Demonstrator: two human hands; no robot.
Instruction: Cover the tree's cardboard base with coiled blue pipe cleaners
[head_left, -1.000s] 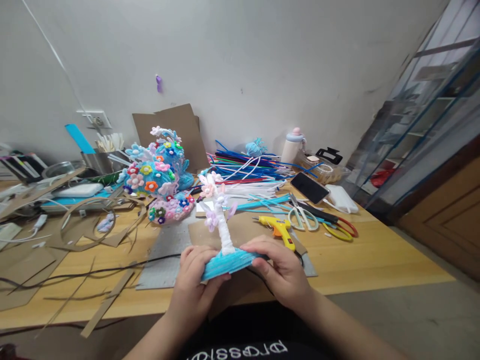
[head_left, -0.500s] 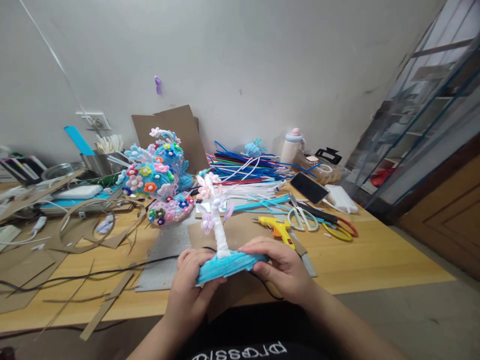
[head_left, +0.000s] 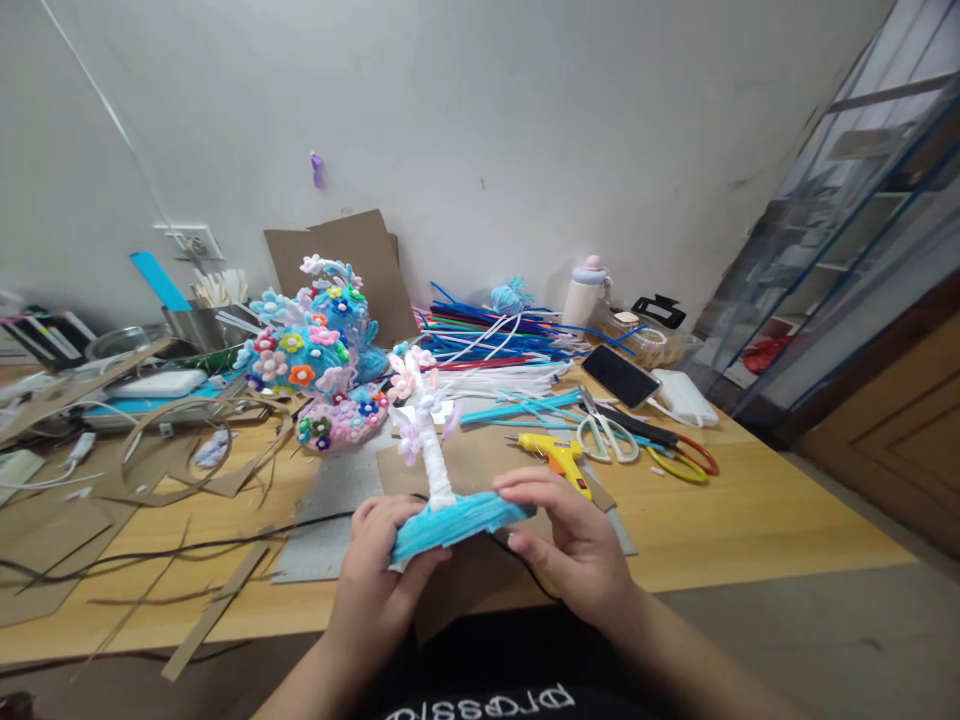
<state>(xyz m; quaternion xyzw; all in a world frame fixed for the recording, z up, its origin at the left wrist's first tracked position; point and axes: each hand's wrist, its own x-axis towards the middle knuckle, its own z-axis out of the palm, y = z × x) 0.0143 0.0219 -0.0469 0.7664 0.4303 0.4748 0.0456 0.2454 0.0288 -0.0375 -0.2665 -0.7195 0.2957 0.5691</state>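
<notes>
A fuzzy blue base point(head_left: 461, 524) is held up over the near edge of the table, tilted with its right side higher. From it rises a white wrapped stem point(head_left: 435, 455) bearing pink, lilac and white flowers point(head_left: 411, 372). My left hand point(head_left: 379, 560) grips the base's left end, thumb below and fingers on top. At the right end, the fingers of my right hand point(head_left: 574, 540) rest on the upper edge, while its thumb is apart from the underside.
Behind lie a yellow glue gun point(head_left: 553, 455), white-handled scissors point(head_left: 606, 430), red-and-yellow-handled pliers point(head_left: 694, 462), a phone point(head_left: 620, 376) and pipe cleaners point(head_left: 495, 335). A flower-covered blue piece point(head_left: 307, 350) stands left of them. Cardboard scraps point(head_left: 217, 610) and a black cable point(head_left: 225, 541) lie left.
The base and stem have tilted further to the left, and the flowers have shifted left. My right thumb has moved away from the base's underside.
</notes>
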